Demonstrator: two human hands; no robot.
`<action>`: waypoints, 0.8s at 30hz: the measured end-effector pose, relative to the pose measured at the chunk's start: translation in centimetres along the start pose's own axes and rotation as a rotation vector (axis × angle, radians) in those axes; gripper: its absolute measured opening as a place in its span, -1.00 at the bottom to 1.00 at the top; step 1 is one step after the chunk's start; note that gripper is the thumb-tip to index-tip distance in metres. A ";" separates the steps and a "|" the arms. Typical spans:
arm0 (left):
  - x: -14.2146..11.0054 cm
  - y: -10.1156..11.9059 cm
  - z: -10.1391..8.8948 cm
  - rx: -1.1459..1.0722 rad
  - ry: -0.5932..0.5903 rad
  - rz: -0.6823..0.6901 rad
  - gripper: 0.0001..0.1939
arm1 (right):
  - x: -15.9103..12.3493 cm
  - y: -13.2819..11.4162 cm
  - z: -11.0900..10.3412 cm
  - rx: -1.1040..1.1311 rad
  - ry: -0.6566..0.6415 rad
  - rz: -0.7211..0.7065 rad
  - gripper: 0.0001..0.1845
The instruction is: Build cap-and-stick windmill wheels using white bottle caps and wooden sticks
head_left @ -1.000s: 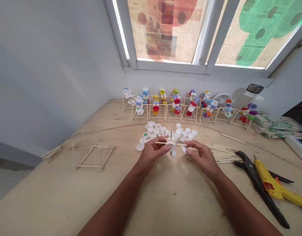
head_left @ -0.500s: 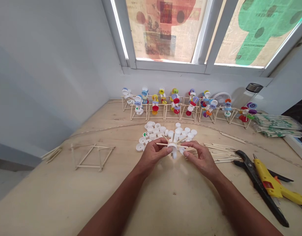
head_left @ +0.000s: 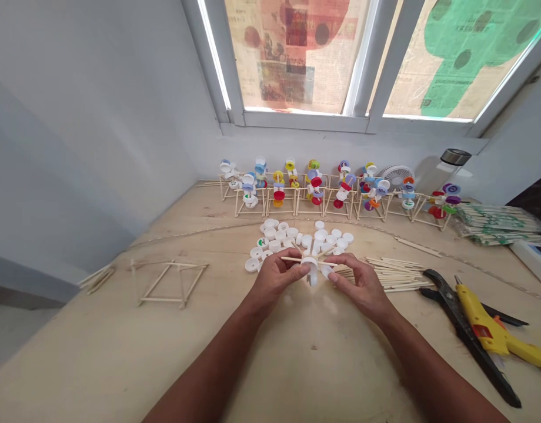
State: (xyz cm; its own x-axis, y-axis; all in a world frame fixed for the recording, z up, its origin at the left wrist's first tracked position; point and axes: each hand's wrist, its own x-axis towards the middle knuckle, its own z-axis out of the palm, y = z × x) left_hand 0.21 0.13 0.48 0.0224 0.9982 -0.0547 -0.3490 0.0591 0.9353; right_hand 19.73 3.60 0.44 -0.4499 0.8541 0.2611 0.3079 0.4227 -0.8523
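Note:
Between my two hands, above the table, is a small wheel [head_left: 309, 262] made of white bottle caps and thin wooden sticks that spread from its middle. My left hand [head_left: 277, 275] is closed on its left side, thumb against a white cap. On the other side, my right hand [head_left: 357, 281] pinches the wheel near a stick end and a cap. Just behind the wheel lie many loose white bottle caps [head_left: 270, 234], partly hidden by my hands. A pile of wooden sticks [head_left: 396, 273] lies beyond my right hand.
At left stands a stick frame [head_left: 173, 283] near a few sticks [head_left: 96, 279]. Black-handled pliers [head_left: 468, 341] and a yellow glue gun [head_left: 491, 329] lie at right. Finished colourful cap wheels on stands [head_left: 314, 191] line the back, with a bottle [head_left: 449, 170] and bagged sticks [head_left: 500, 223].
Hardly anything differs. The whole view has shifted very slightly, and both hands keep the same hold on the cap wheel.

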 end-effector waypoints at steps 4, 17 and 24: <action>0.0 0.0 0.2 -0.006 0.001 0.017 -0.73 | 0.0 0.0 0.1 0.027 -0.004 0.011 -0.74; 0.2 -0.3 -0.3 0.004 0.017 0.000 -0.71 | -0.2 -0.4 -0.1 0.077 -0.006 0.040 -0.75; 0.1 -0.6 -0.3 -0.023 0.034 -0.035 -0.69 | -0.2 -0.6 -0.1 0.091 -0.006 0.030 -0.75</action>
State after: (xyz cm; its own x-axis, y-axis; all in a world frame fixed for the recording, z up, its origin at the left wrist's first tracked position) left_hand 0.15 0.24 -0.15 0.0035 0.9950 -0.0993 -0.3696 0.0936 0.9244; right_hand 19.73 3.20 1.00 -0.4469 0.8640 0.2318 0.2440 0.3670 -0.8977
